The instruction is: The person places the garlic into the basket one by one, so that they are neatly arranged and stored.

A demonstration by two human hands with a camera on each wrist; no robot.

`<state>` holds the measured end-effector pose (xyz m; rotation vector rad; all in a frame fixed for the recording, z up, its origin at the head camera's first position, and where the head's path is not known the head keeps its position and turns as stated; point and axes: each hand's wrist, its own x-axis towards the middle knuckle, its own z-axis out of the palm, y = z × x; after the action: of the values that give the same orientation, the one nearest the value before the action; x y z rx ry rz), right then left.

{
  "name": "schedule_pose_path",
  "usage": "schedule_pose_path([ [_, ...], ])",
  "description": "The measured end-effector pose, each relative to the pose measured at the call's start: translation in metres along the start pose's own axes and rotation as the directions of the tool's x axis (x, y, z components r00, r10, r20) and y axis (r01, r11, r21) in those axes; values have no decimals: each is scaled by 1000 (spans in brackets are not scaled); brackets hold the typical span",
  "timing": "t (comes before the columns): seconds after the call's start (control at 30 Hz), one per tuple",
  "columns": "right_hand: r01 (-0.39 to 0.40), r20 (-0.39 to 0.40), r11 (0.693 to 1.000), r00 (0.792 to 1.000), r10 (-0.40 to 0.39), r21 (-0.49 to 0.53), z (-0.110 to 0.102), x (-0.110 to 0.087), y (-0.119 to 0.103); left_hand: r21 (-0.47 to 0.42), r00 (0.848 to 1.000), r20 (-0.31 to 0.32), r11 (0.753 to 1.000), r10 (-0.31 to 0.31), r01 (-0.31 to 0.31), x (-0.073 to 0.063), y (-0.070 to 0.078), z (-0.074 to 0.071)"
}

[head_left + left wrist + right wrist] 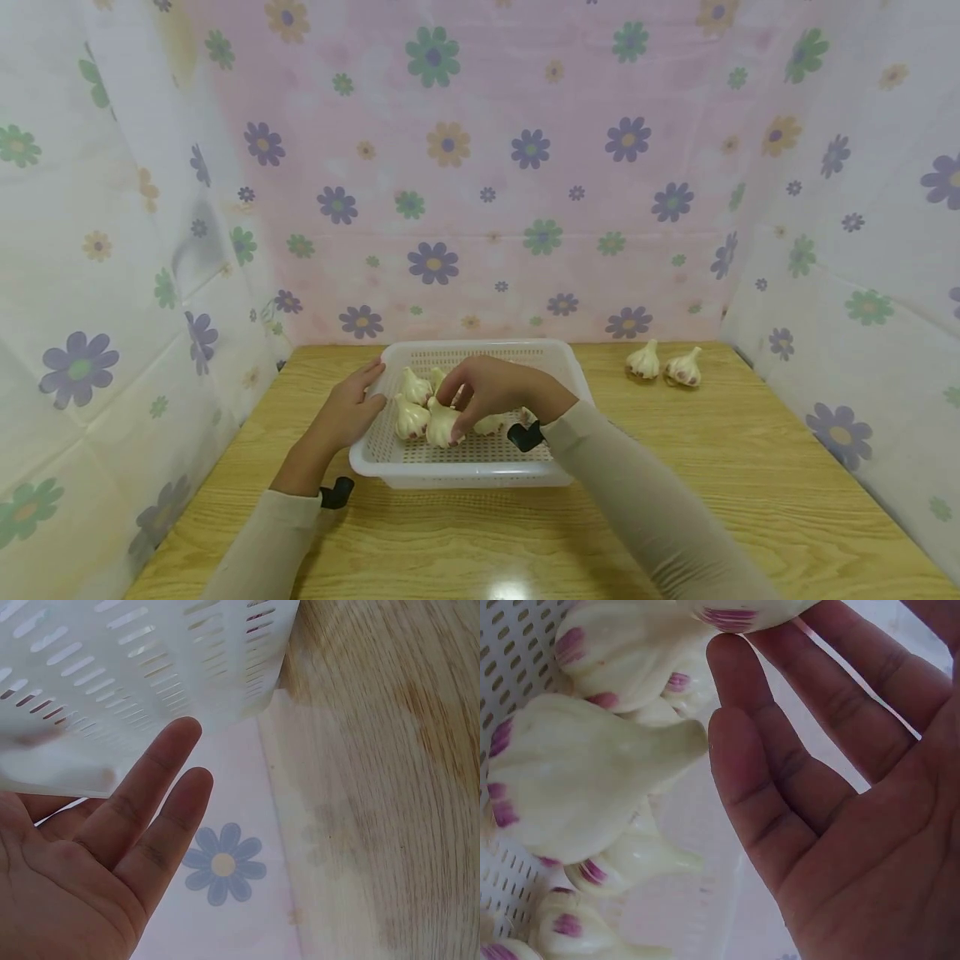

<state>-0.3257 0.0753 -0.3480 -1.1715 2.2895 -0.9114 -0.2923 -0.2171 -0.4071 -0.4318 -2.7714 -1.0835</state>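
Observation:
A white perforated plastic basket (pixel 480 472) stands on the wooden table with several garlic bulbs (pixel 411 417) inside, mostly toward its left. My right hand (pixel 498 390) reaches into it and pinches one garlic bulb (pixel 441 423) between thumb and fingers. In the right wrist view, that held bulb (pixel 754 611) is cut off by the top edge; the lower two fingers hang beside another bulb (pixel 585 776). My left hand (pixel 348 408) rests on the basket's left rim. From the left wrist view, two straight fingers (pixel 176 746) extend along the outside of the slotted wall (pixel 172 667).
Two more garlic bulbs (pixel 642 362) (pixel 684 367) lie at the back right of the table (pixel 675 467). Flower-printed cloth (pixel 480 167) encloses the table at the back and both sides. A black piece (pixel 525 437) on the right wrist hangs over the basket.

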Motion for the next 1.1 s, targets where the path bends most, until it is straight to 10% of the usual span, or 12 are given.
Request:
schedule_pose_path([
  [0.37, 64, 51, 978, 997, -55, -199, 16, 22, -8, 3, 1000, -1, 1000, 0, 0, -1, 0, -1],
  [0.7, -120, 68, 981, 989, 132, -153, 27, 36, -13, -6, 1000, 5, 1000, 10, -10, 0, 0, -1],
  [1.1, -152, 87, 982, 983, 162, -111, 37, 49, -15, -22, 1000, 1, 1000, 4, -4, 1, -1, -1],
])
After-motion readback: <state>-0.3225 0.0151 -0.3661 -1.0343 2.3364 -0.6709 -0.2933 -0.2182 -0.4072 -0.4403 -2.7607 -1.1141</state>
